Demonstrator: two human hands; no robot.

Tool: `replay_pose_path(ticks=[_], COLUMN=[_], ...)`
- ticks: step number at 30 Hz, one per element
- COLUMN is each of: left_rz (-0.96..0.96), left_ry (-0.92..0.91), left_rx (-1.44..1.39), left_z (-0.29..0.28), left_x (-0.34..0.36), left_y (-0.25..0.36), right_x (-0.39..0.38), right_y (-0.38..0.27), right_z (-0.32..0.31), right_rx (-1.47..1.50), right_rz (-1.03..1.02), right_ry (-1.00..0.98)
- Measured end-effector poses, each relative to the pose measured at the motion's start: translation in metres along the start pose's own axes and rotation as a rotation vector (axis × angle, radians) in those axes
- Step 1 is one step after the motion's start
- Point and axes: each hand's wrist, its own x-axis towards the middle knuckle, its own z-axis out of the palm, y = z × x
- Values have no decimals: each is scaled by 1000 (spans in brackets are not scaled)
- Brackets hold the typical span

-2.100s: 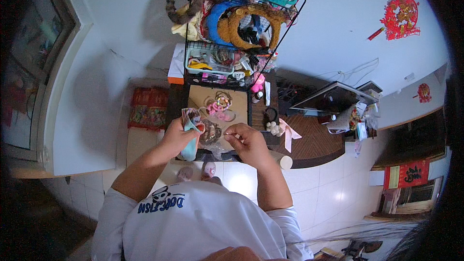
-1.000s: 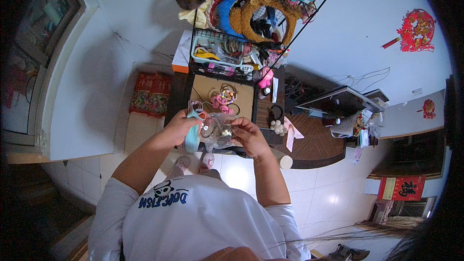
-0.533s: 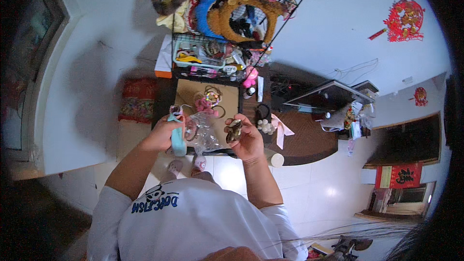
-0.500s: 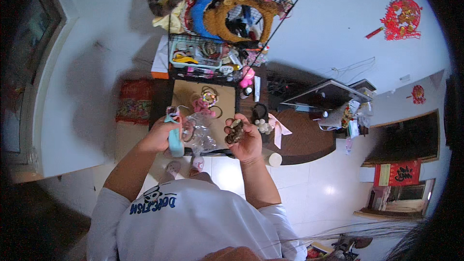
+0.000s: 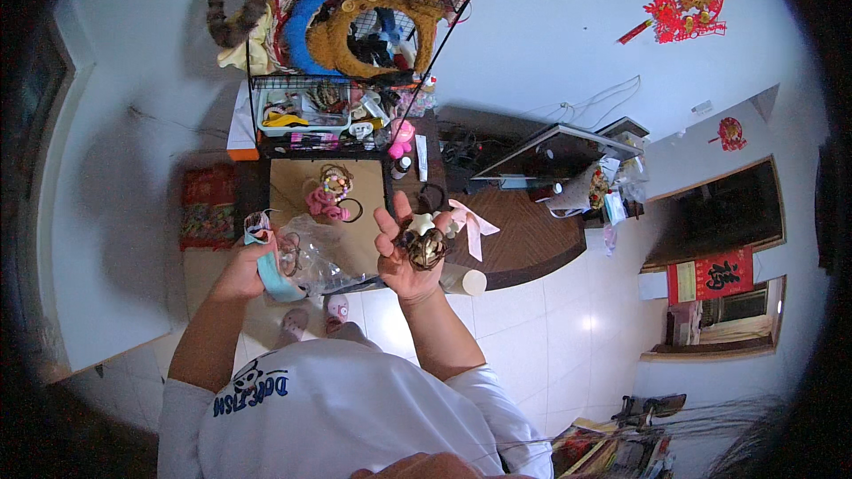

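My left hand [image 5: 238,273] is closed around a light-blue cloth band [image 5: 279,280], with a patterned bit of fabric at its top. Next to that hand spreads a clear plastic bag [image 5: 327,268] with rings of hair ties visible inside; whether my fingers grip the bag too is unclear. On the upturned palm of my right hand [image 5: 410,282] rests a shiny brown hair tie [image 5: 426,250], with a white star-shaped piece [image 5: 421,223] above it. The fingers of that hand are partly spread. Beyond the bag, a beaded bracelet [image 5: 337,182] and pink scrunchie [image 5: 325,203] lie on the tan board [image 5: 288,179].
A black wire rack [image 5: 453,31] at the back holds fluffy headbands [image 5: 324,40] and a pale-green tray [image 5: 263,115] of small accessories. Right of the board are a pink figure [image 5: 402,137], a white tube [image 5: 422,158], a pink ribbon [image 5: 473,229] and a white cylinder [image 5: 466,280].
The view has shifted, so the scene sits further left. My right hand has opened its fingers more, and the white star-shaped piece shows plainly. My left hand still holds the light-blue band.
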Motion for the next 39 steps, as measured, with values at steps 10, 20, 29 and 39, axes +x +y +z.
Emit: replay_pose_path(ticks=[10, 20, 29, 39], left_rz=[-26, 18, 13, -10], left_ry=[45, -61, -32, -42], left_rx=[-92, -16, -13, 68], left_z=[-1, 8, 11, -10], left_x=[-3, -10, -12, 0], left_y=[-3, -1, -2, -13], right_x=[-5, -7, 5, 25], right_y=[-2, 1, 32, 46], right_z=[3, 32, 62, 61], right_rx=[-31, -627, -1608, -2672], right_rz=[31, -164, -28, 128], right_ry=[48, 638, 464, 74])
